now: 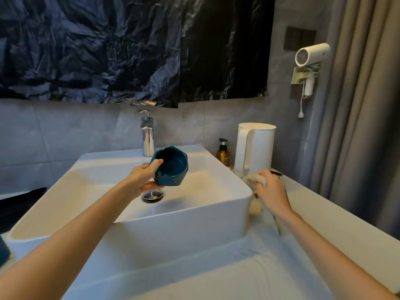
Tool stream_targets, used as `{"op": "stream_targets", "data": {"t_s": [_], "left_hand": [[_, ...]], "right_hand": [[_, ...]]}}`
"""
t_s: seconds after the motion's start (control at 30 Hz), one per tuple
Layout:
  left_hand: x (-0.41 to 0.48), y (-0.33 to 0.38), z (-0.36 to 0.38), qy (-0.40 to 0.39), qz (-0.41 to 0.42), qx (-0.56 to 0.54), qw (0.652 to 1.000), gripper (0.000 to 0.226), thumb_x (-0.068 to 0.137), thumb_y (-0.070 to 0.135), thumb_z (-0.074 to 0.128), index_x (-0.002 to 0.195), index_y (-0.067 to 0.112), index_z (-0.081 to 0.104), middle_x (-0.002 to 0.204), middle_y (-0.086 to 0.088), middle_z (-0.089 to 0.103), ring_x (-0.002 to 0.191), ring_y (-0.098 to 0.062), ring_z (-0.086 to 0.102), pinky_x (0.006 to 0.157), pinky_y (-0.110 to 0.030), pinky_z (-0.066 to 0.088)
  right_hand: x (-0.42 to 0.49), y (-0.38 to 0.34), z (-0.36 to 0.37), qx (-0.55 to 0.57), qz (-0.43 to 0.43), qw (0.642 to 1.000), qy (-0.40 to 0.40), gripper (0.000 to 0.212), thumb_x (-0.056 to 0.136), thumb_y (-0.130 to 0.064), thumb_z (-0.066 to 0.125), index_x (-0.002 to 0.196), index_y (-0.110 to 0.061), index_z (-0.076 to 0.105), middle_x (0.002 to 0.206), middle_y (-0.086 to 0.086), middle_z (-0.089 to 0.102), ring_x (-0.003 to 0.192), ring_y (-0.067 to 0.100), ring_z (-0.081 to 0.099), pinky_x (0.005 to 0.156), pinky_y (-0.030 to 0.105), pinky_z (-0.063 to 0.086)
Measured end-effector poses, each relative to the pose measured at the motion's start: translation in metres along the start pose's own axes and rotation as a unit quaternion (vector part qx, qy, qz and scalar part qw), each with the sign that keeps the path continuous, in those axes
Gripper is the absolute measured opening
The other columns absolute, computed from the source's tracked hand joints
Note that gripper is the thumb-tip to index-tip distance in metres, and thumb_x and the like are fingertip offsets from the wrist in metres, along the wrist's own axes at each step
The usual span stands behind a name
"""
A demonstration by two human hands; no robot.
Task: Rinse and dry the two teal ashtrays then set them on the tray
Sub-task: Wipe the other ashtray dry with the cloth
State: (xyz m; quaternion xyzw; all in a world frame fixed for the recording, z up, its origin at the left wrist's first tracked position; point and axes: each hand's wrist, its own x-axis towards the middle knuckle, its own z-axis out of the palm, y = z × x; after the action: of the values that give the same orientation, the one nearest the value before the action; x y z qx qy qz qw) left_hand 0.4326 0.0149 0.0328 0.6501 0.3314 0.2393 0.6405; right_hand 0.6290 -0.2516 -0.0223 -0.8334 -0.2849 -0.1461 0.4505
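My left hand holds a teal ashtray tilted on its side above the white sink, its opening facing me and to the left, just over the drain. Thumb on the rim, fingers under the base. My right hand is closed on a beige cloth over the counter, just right of the sink's corner. A sliver of something teal shows at the left edge; I cannot tell what it is. No tray is in view.
A chrome faucet stands behind the basin. An amber pump bottle and a white kettle sit at the back right. The pale counter runs along the right, next to a curtain. A hair dryer hangs on the wall.
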Motion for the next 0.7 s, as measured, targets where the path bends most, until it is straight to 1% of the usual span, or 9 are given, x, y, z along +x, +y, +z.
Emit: {"op": "stream_targets", "data": {"t_s": [0.03,0.1,0.17,0.3,0.37,0.47,0.53,0.6,0.7], "left_hand": [[0.002,0.001,-0.003,-0.004,0.005,-0.001,1.000,0.045,0.094,0.037,0.053,0.128,0.008,0.048,0.123,-0.014,0.055,0.110,-0.033,0.057,0.070,-0.036,0.058],[0.004,0.004,-0.010,-0.009,0.016,-0.005,1.000,0.045,0.094,0.036,0.052,0.128,0.007,0.049,0.121,-0.013,0.056,0.107,-0.033,0.059,0.070,-0.034,0.056],[0.005,0.007,-0.016,-0.016,0.031,-0.011,0.999,0.043,0.094,0.037,0.051,0.127,0.008,0.049,0.120,-0.012,0.056,0.105,-0.032,0.060,0.070,-0.034,0.056],[0.006,0.003,-0.027,-0.028,0.054,-0.030,0.998,0.044,0.095,0.037,0.050,0.128,0.009,0.049,0.122,-0.012,0.057,0.107,-0.033,0.061,0.070,-0.036,0.059],[0.006,0.001,-0.032,-0.030,0.066,-0.035,0.997,0.045,0.095,0.038,0.049,0.130,0.009,0.047,0.124,-0.014,0.057,0.108,-0.032,0.061,0.073,-0.038,0.059],[0.003,0.001,-0.035,-0.018,0.089,-0.015,0.996,0.046,0.095,0.039,0.049,0.129,0.009,0.046,0.125,-0.014,0.057,0.107,-0.030,0.061,0.078,-0.040,0.059],[0.001,0.002,-0.034,0.007,0.104,-0.015,0.994,0.043,0.095,0.039,0.049,0.126,0.010,0.046,0.123,-0.012,0.056,0.108,-0.030,0.060,0.081,-0.041,0.058],[-0.003,0.004,-0.032,0.032,0.135,-0.013,0.990,0.039,0.094,0.038,0.051,0.124,0.013,0.046,0.119,-0.009,0.056,0.107,-0.026,0.060,0.080,-0.039,0.058],[-0.007,0.004,-0.031,0.047,0.204,0.013,0.978,0.031,0.094,0.035,0.054,0.119,0.018,0.045,0.113,-0.003,0.057,0.099,-0.015,0.060,0.072,-0.028,0.058]], "right_hand": [[0.006,-0.016,-0.004,0.035,-0.019,0.999,0.012,0.023,0.090,-0.005,0.052,0.109,-0.017,0.057,0.104,0.005,0.058,0.090,0.023,0.055,0.065,0.025,0.043],[0.016,-0.048,-0.008,0.090,-0.055,0.994,0.027,0.021,0.090,-0.013,0.055,0.108,-0.025,0.056,0.103,0.002,0.060,0.088,0.024,0.061,0.068,0.035,0.053],[0.022,-0.080,-0.007,0.137,-0.095,0.986,0.022,0.019,0.088,-0.017,0.057,0.102,-0.031,0.058,0.097,0.000,0.063,0.083,0.022,0.063,0.068,0.040,0.057],[0.027,-0.143,0.015,0.210,-0.140,0.966,-0.047,0.020,0.086,-0.013,0.061,0.092,-0.031,0.061,0.093,0.005,0.064,0.068,0.018,0.067,0.056,0.028,0.055],[0.027,-0.167,0.038,0.198,-0.166,0.962,-0.083,0.017,0.089,-0.012,0.060,0.096,-0.028,0.060,0.096,0.004,0.063,0.069,0.017,0.068,0.058,0.024,0.055],[0.031,-0.190,0.082,0.165,-0.151,0.965,-0.134,0.018,0.095,-0.018,0.053,0.109,-0.030,0.048,0.105,0.002,0.059,0.085,0.015,0.063,0.073,0.032,0.058],[0.028,-0.197,0.105,0.171,-0.129,0.962,-0.171,0.024,0.098,-0.020,0.049,0.114,-0.033,0.037,0.112,0.004,0.055,0.092,0.015,0.061,0.072,0.030,0.058],[0.023,-0.198,0.119,0.192,-0.137,0.956,-0.175,0.033,0.097,-0.021,0.051,0.118,-0.036,0.032,0.109,0.001,0.054,0.087,0.015,0.062,0.070,0.031,0.059],[0.021,-0.194,0.131,0.214,-0.113,0.958,-0.155,0.043,0.095,-0.013,0.053,0.126,-0.034,0.033,0.099,-0.002,0.057,0.080,0.016,0.065,0.072,0.035,0.059]]}}
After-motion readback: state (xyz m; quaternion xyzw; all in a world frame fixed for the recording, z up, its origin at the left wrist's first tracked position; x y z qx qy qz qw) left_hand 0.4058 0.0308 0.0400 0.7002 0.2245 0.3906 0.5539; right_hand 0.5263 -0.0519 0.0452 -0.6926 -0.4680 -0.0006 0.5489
